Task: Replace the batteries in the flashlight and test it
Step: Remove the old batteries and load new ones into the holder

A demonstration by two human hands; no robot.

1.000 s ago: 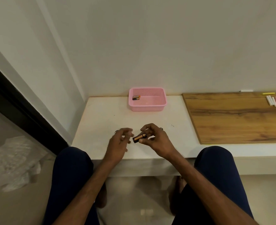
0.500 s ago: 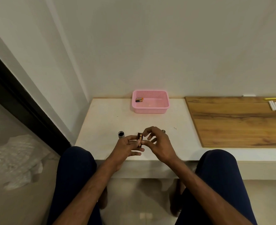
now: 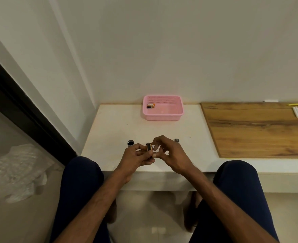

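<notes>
Beyond my left hand [image 3: 136, 156], a pink basket [image 3: 162, 117] sits on the white counter [image 3: 113, 130]; a flashlight tube [image 3: 130, 143] just left of that hand; a silvery piece [image 3: 176, 140] and wooden board [image 3: 258, 134] rightward.

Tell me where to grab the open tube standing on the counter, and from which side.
Grip the tube round its side wall, just below the rim, fingers opposite thumb. It stands upright with its dark open mouth up, so the top offers only a thin edge. Come from its left, probably: the left hand, holding the battery pack, sits close on its right.
</notes>
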